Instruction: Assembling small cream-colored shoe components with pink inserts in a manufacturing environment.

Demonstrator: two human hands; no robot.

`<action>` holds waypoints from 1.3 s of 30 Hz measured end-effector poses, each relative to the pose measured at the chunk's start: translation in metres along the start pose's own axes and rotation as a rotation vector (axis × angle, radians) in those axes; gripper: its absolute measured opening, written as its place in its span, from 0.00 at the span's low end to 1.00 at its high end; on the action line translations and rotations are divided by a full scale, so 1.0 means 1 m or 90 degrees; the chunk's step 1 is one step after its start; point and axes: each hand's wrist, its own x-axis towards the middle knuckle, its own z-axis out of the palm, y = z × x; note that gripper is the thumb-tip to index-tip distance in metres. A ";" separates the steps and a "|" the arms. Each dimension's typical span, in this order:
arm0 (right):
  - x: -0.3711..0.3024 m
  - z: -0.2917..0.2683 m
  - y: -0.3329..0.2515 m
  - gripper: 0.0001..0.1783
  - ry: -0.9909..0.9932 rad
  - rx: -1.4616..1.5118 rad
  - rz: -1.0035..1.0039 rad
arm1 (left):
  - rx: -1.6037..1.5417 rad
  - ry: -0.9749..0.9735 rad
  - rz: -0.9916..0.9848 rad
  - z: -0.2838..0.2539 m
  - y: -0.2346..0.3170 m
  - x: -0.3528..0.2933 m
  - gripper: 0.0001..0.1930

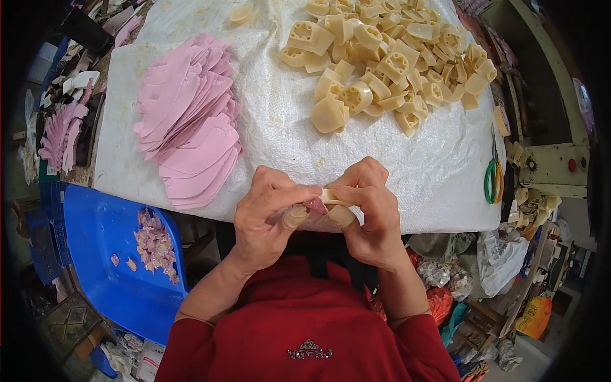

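Close together at the table's front edge, both my hands work on one small beige plastic shoe heel (330,197). A pink glittery cover piece (316,207) lies against it. My left hand (264,213) pinches the pink piece between thumb and fingers at the heel's left side. On the right, my right hand (372,213) grips the heel, thumb below and fingers above. My fingers hide much of both. Ahead to the left lies a fanned stack of pink cut pieces (191,114). Ahead to the right is a heap of beige plastic heels (388,63).
A white woven sheet (280,146) covers the table. Scissors (493,178) with green and orange handles lie at its right edge. Below left stands a blue plastic tub (108,267) with several small pink glittery pieces (154,242). Bags (499,261) sit at the lower right.
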 end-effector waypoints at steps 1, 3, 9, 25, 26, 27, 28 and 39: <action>0.000 -0.001 -0.001 0.20 0.000 0.001 0.001 | 0.045 -0.005 0.055 0.000 0.002 0.004 0.10; 0.002 -0.002 -0.004 0.19 -0.042 0.022 0.015 | 0.091 -0.010 0.110 0.001 0.005 0.009 0.08; 0.004 -0.002 -0.013 0.18 -0.120 -0.059 0.017 | 0.183 -0.051 0.188 0.003 0.006 0.015 0.06; 0.006 -0.003 -0.024 0.14 0.025 -0.119 -0.057 | 0.252 0.085 0.168 -0.018 0.002 0.009 0.15; -0.001 -0.002 -0.019 0.12 0.024 -0.029 0.023 | 0.212 0.080 0.174 -0.018 0.003 0.009 0.14; -0.009 -0.002 -0.015 0.09 0.025 0.061 0.103 | 0.171 0.073 0.182 -0.018 0.007 0.009 0.13; -0.020 0.001 -0.007 0.09 -0.006 0.171 0.194 | 0.171 0.074 0.182 -0.014 0.009 0.010 0.13; -0.027 0.006 -0.031 0.15 0.172 0.581 0.415 | 0.176 -0.057 0.233 0.007 0.015 0.006 0.10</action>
